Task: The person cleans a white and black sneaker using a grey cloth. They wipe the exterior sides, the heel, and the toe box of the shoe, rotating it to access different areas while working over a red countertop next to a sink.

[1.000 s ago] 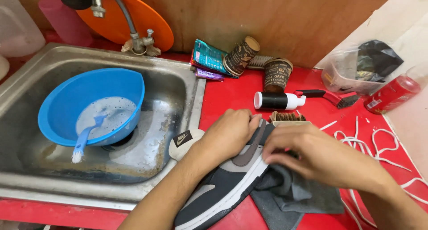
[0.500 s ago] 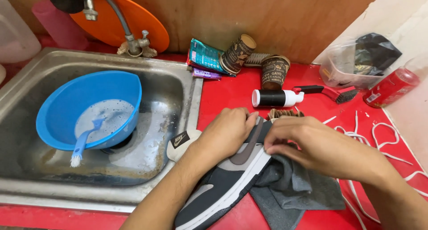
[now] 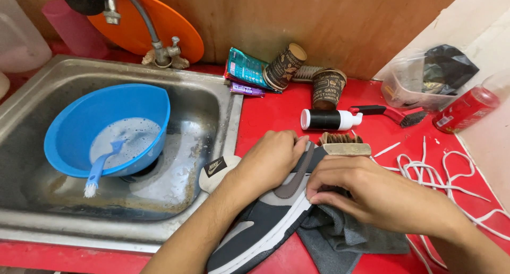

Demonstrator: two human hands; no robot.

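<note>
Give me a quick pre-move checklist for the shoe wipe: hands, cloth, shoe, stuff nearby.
1. Left hand pins the grey and black sneaker on the red counter: ok.
2. Right hand presses the grey cloth against the shoe's side: ok.
3. Shoe fully on the counter: not ok, its toe end hangs over the sink rim.
4. Wooden brush lies just behind the fingers, bristles up, within reach: ok.
5. White laces lie loose on the counter right of the hands, clear of the shoe: ok.
6. Cloth wet or dry: cannot tell.
</note>
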